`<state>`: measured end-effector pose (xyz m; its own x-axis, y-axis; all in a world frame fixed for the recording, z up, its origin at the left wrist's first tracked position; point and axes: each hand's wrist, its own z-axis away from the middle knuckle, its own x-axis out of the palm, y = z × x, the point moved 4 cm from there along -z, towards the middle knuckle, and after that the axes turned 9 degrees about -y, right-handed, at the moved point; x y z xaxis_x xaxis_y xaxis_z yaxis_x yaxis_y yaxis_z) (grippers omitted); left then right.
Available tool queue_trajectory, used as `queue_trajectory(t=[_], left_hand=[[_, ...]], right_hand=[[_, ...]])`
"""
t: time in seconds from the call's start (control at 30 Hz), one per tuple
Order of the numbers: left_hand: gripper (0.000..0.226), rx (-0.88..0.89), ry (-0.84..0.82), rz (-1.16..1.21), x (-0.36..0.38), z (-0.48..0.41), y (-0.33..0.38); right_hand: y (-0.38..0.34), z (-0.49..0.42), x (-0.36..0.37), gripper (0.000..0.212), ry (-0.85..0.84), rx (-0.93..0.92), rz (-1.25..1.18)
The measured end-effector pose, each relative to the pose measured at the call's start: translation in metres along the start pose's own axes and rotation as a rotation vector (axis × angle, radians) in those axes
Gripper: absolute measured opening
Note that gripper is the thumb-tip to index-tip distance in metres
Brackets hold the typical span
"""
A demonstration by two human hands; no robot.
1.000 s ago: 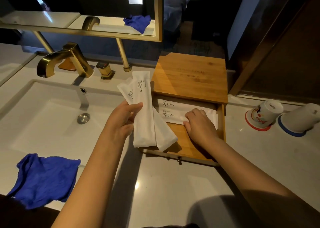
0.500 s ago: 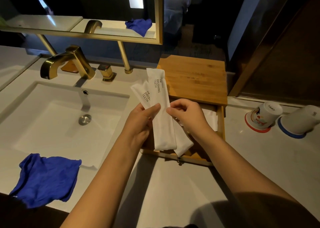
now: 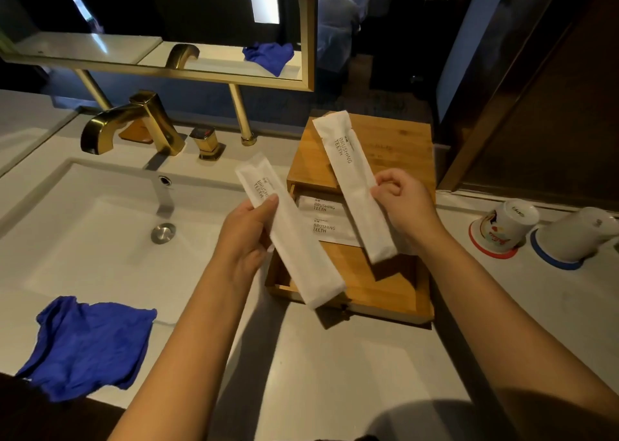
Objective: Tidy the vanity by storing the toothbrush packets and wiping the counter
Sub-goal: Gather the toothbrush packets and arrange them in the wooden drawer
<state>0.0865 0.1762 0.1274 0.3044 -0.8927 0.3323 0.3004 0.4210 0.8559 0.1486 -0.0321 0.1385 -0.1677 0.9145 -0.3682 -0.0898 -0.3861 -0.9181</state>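
Toothbrush packets: two already lie flat in the open bamboo drawer (image 3: 385, 293), side by side toward its back w/ "BRUSHING TEETH" facing up (image 3: 330, 227). Change since half a sec ago: the pair fanned together in the left hand has been split. Right hand (image 3: 403, 202) took one, so each hand now carries a single packet. My read: storing is about halfway, and the separated one goes into the drawer next.

Left hand (image 3: 246, 236) sits just left of the drawer, thumb pressed over the upper part of its packet (image 3: 291, 239), fingers curled behind; the packet's lower end hangs over the drawer's front-left corner. Right hand is above the drawer's right side, fingers curled, pinching the edge of its packet (image 3: 355, 186) abt mid-length, printed end tilted up over the box lid.

Blue cloth (image 3: 87, 343) lies crumpled well left of the drawer, across the sink (image 3: 83, 239), near the counter's front edge. Untouched, so wiping isn't begun.
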Motion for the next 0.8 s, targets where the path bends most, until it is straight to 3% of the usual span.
queue_trajectory(t=[0.1, 0.23, 0.43, 0.6, 0.67, 0.8], left_hand=[[0.009, 0.009, 0.045, 0.041, -0.017, -0.004, 0.008], [0.005, 0.007, 0.091, 0.100, -0.034, -0.006, 0.010], [0.006, -0.028, 0.130, 0.148, -0.035, -0.002, 0.004], [0.007, -0.035, 0.131, 0.150, -0.037, -0.002, 0.003], [0.007, -0.035, 0.132, 0.152, -0.037, -0.004, 0.004], [0.006, -0.047, 0.114, 0.170, -0.035, -0.006, 0.002]], right_hand=[[0.006, -0.001, -0.007, 0.014, -0.010, -0.017, 0.216], [0.028, 0.010, 0.015, 0.022, -0.159, -0.026, 0.434], [0.040, 0.016, 0.030, 0.023, -0.227, -0.028, 0.518], [0.039, 0.014, 0.018, 0.022, -0.090, -0.047, 0.645], [0.042, 0.014, 0.021, 0.023, -0.144, -0.057, 0.738], [0.050, 0.017, 0.042, 0.020, -0.290, -0.116, 0.669]])
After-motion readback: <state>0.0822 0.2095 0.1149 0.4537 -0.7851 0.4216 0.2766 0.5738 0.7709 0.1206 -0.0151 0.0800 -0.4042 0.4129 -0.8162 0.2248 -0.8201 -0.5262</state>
